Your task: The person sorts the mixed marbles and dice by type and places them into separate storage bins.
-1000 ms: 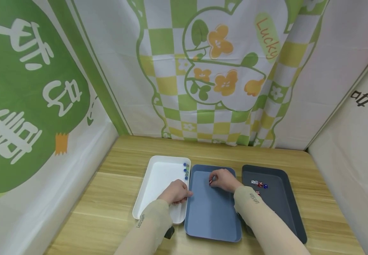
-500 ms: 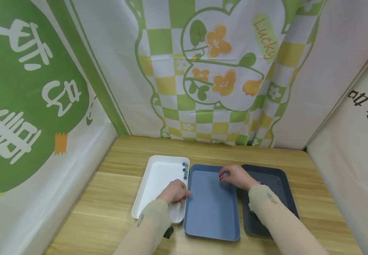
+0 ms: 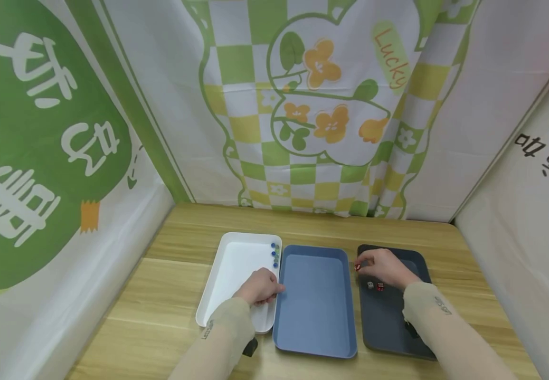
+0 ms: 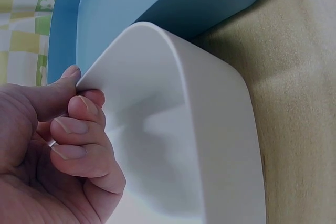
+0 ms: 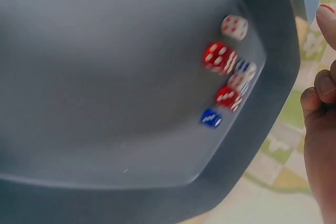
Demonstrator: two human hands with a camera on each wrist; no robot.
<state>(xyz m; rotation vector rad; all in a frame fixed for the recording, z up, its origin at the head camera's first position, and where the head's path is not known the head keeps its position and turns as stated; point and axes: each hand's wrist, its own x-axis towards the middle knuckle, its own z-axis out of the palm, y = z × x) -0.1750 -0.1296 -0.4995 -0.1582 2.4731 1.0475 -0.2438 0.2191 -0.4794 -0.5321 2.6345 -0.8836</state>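
My left hand [image 3: 261,286] pinches the right rim of the white tray [image 3: 236,264] between thumb and curled fingers; the left wrist view shows that grip near a rounded corner. Between the thumb and fingertips of my right hand [image 3: 382,265] is a small red die [image 3: 357,267], held at the left rim of the dark grey tray [image 3: 390,322]. Inside that tray, the right wrist view shows a red die [image 5: 219,57], a white die with red dots [image 5: 234,27], a blue die [image 5: 211,118] and several others clustered near one end. My right hand hides part of this tray in the head view.
A blue tray [image 3: 314,301] lies between the white and dark trays. Several blue and green marbles [image 3: 275,255] line the white tray's right side. All stand on a wooden table [image 3: 160,295] with patterned curtains [image 3: 303,174] behind.
My right hand has moved right, from over the blue tray to the dark tray's left rim, with the red die in its fingers. My left hand stays on the white tray's rim.
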